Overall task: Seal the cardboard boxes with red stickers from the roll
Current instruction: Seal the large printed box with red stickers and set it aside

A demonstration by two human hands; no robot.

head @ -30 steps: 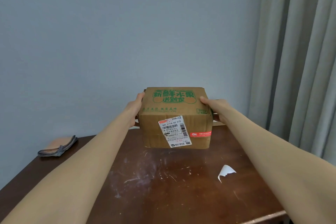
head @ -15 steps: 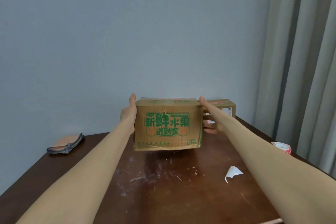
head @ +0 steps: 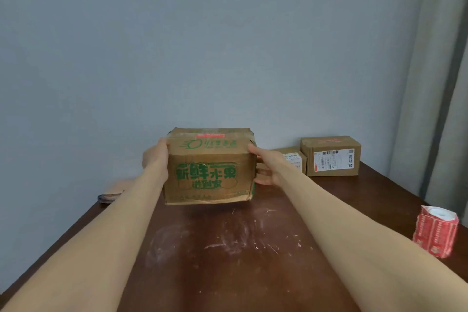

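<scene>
A brown cardboard box (head: pixel 209 167) with green print is held just above the dark wooden table (head: pixel 228 248), its top tipped slightly toward me. A red sticker (head: pixel 209 135) shows on the top face. My left hand (head: pixel 155 159) presses its left side and my right hand (head: pixel 268 167) its right side. The roll of red stickers (head: pixel 436 233) stands at the table's right edge. Two smaller cardboard boxes stand at the back right: one with a white label (head: pixel 331 156) and a lower one (head: pixel 291 158) partly behind my right hand.
A folded cloth (head: pixel 111 194) lies at the table's far left edge, mostly behind my left forearm. White scuff marks cover the table's middle. A grey wall is behind the table and a curtain (head: pixel 440 83) hangs at the right.
The box has been rotated in my hands: the shipping label face turned away, then the top with the red sticker tipped into view. The view shifted right, revealing the sticker roll and back boxes.
</scene>
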